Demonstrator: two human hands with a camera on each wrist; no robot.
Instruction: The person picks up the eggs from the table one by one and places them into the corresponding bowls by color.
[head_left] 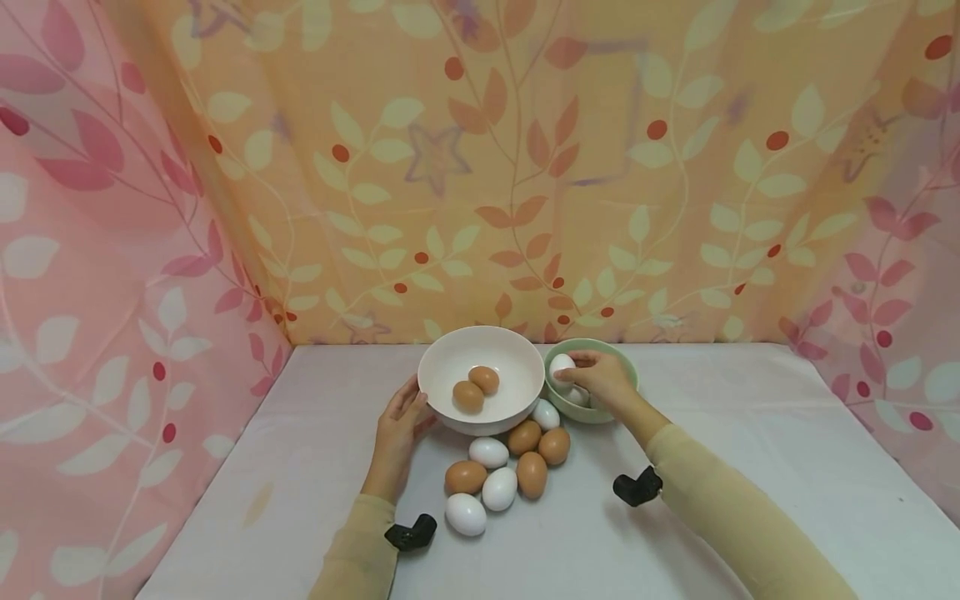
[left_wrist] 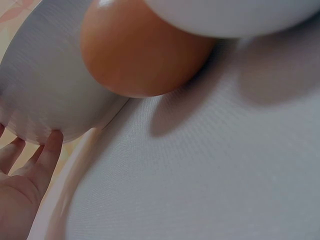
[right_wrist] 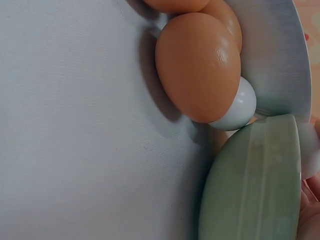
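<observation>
The large white bowl holds two brown eggs. My left hand rests against its left side, fingers extended along the outer wall; in the left wrist view the fingertips touch the bowl's outside. To the right stands a smaller green bowl, also seen in the right wrist view with its wall close to the camera. Over its rim, my right hand pinches a white egg between thumb and fingers. Below that egg, another white egg lies inside the green bowl, partly hidden by the hand.
In front of the bowls lie several loose brown eggs and white eggs, some close against the white bowl. A white cloth covers the table. Patterned curtains rise behind and at both sides.
</observation>
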